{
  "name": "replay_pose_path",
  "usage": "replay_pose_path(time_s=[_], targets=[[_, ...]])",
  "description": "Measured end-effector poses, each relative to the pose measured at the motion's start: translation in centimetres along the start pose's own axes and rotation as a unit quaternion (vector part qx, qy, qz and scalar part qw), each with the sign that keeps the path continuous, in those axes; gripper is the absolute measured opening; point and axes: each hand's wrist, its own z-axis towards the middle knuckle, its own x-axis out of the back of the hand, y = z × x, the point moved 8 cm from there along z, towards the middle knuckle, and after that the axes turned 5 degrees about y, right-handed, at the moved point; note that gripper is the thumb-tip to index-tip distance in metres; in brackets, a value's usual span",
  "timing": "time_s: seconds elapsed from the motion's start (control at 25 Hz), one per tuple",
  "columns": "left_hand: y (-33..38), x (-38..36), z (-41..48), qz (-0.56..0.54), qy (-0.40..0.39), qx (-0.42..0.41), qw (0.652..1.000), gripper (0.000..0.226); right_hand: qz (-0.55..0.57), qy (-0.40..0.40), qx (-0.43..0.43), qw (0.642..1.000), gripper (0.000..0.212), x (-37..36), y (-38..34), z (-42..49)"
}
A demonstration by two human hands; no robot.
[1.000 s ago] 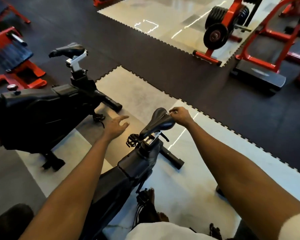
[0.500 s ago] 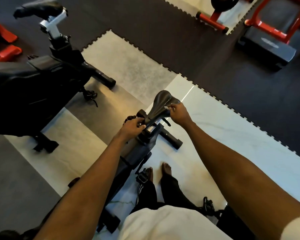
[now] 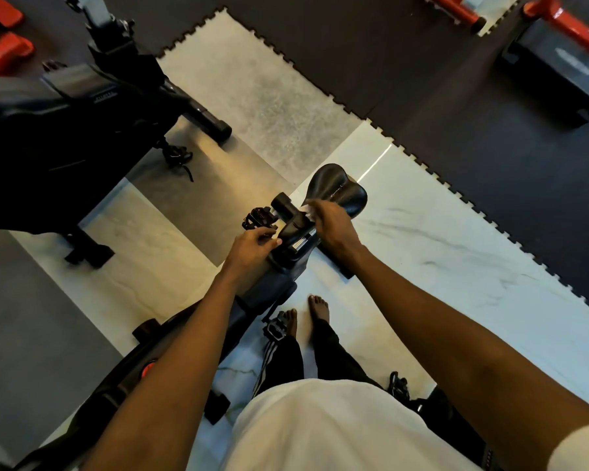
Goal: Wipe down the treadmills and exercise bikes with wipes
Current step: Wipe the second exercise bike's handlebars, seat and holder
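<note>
Wiping well here means bracing and pressing. The left hand (image 3: 252,248) curls its fingers round the seat post (image 3: 291,244) just under the saddle (image 3: 339,188), which should stop the seat twisting. The right hand (image 3: 334,229) pinches a small white wipe (image 3: 309,209) in bunched fingers against the saddle's narrow near end. I judge long strokes from nose to broad tail best, then the underside lip. The saddle is black, smooth and glossy, with a middle seam that may trap grime; the wipe looks thin and crumpled. The exercise bike (image 3: 272,283) stands on the pale veined marble floor (image 3: 439,249), near the toothed edge of a dark rubber mat (image 3: 490,130).
</note>
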Motion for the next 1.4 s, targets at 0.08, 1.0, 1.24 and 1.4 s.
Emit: replay_pose_path(time_s=[0.08,1.0,1.24,1.4], targets=[[-1.1,0.3,0.1,-0.005,0.013,0.009,1.000,0.026,0.021,0.045,-0.051,0.997,0.032,1.1,1.1,1.1],[2.1,-1.8,1.3,-0.020,-0.026,0.003,0.999,0.036,0.186,0.192,-0.184,0.946,0.016,-0.8,3.2,-3.5],[4.6,-2.5,1.3,0.025,-0.047,-0.046,0.998,0.053,0.186,0.246,-0.217,0.926,0.014,0.0,6.1,-2.6],[5.8,-3.5,1.8,0.083,-0.058,-0.060,0.993,0.052,0.178,0.276,-0.284,0.901,0.016,1.7,9.5,-1.4]])
